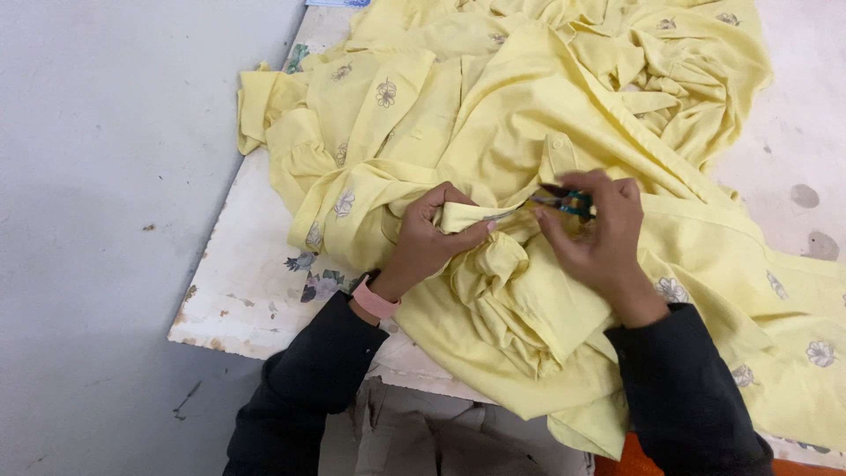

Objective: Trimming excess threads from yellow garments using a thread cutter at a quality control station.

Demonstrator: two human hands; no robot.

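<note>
The small teal-handled tool is mostly hidden inside the right hand, which pinches it at frame centre. The left hand pinches a fold of yellow fabric beside it. The heaped fabric covers most of the worn white tabletop; grey floor fills the left.

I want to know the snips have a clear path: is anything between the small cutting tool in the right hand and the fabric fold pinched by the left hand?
Nothing visible. The right hand holds the small cutting tool with its tip right at the yellow fabric fold that the left hand pinches up. Only loose yellow garment lies around them.
</note>
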